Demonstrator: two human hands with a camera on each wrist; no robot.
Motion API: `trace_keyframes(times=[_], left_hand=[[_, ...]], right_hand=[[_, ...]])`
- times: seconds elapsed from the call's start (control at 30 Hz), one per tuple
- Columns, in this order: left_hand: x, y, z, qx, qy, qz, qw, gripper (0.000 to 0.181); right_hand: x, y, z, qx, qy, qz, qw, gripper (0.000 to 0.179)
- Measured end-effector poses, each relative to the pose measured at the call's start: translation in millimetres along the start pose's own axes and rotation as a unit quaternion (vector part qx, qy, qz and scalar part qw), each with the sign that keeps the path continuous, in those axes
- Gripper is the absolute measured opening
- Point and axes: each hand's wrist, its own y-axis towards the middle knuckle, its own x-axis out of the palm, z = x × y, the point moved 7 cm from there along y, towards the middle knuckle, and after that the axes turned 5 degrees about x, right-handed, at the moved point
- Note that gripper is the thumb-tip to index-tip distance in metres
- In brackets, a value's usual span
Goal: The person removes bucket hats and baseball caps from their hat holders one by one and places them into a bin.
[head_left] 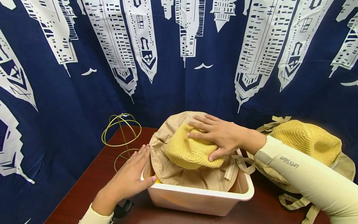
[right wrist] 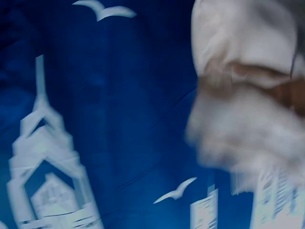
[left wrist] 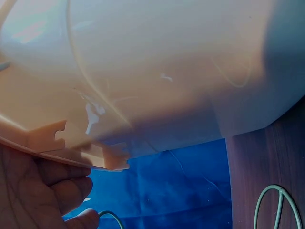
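Observation:
A hat [head_left: 185, 149] with a yellow woven crown and a wide beige cloth brim lies in a pale pink plastic bin [head_left: 193, 199], its brim spilling over the back rim. My right hand [head_left: 213, 133] rests on the crown with its fingers spread. At the bin's left side, my left hand [head_left: 131, 175] touches the rim, fingers straight along the outside and thumb near the front corner. The left wrist view shows the bin's outer wall [left wrist: 157, 71] above the left hand [left wrist: 43, 186]. Blurred beige cloth [right wrist: 248, 124] fills the right of the right wrist view.
To the right lies a second yellow and beige hat [head_left: 307, 140], its straps trailing on the dark red table [head_left: 92, 183]. A gold wire stand [head_left: 123, 137] is behind my left hand. Behind everything hangs a navy curtain [head_left: 181, 90] printed with white buildings.

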Motion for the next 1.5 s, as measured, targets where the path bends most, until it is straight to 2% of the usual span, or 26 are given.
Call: trace_keyframes(times=[0.23, 0.4, 0.53, 0.77, 0.9, 1.03, 1.13, 1.2, 1.37, 1.5], left_hand=[[-1.5, -0.5, 1.0, -0.002, 0.002, -0.005, 1.0, 0.088], [0.3, 0.7, 0.9, -0.004, 0.001, -0.014, 0.9999, 0.089], [0.8, 2.8, 1.9, 0.01, 0.007, -0.009, 0.9999, 0.089], [-1.7, 3.8, 1.4, 0.01, 0.006, -0.008, 0.9999, 0.089], [0.2, 3.7, 1.5, 0.011, 0.01, -0.01, 0.9998, 0.089], [1.2, 2.8, 2.5, 0.014, 0.018, -0.01, 0.9997, 0.088], [0.9, 3.0, 2.9, 0.015, 0.022, -0.011, 0.9996, 0.088], [0.5, 3.4, 3.0, 0.017, 0.025, -0.01, 0.9995, 0.088], [-0.8, 4.6, 3.1, 0.016, 0.022, -0.014, 0.9995, 0.089], [1.2, 3.5, 4.3, 0.013, 0.014, -0.018, 0.9997, 0.089]], right_hand=[[36.1, 30.1, -25.0, -0.015, 0.05, -0.055, 0.9971, 0.097], [70.6, 42.0, -46.1, -0.042, 0.037, -0.089, 0.9945, 0.095], [90.2, 43.5, -53.0, -0.028, 0.026, -0.117, 0.9924, 0.093], [101.2, 45.4, -55.6, 0.0, 0.007, -0.163, 0.9866, 0.087], [85.3, 47.1, -55.2, -0.007, 0.01, -0.162, 0.9868, 0.085], [50.0, 47.7, -39.1, -0.003, 0.001, -0.109, 0.9941, 0.082], [26.8, 46.2, -12.3, 0.03, -0.008, -0.062, 0.9976, 0.081], [18.8, 45.7, 8.2, 0.064, 0.003, -0.048, 0.9968, 0.081], [25.0, 55.8, 51.5, 0.137, 0.065, -0.027, 0.9881, 0.078], [44.8, 69.1, 66.7, 0.164, 0.117, -0.032, 0.9791, 0.076]])
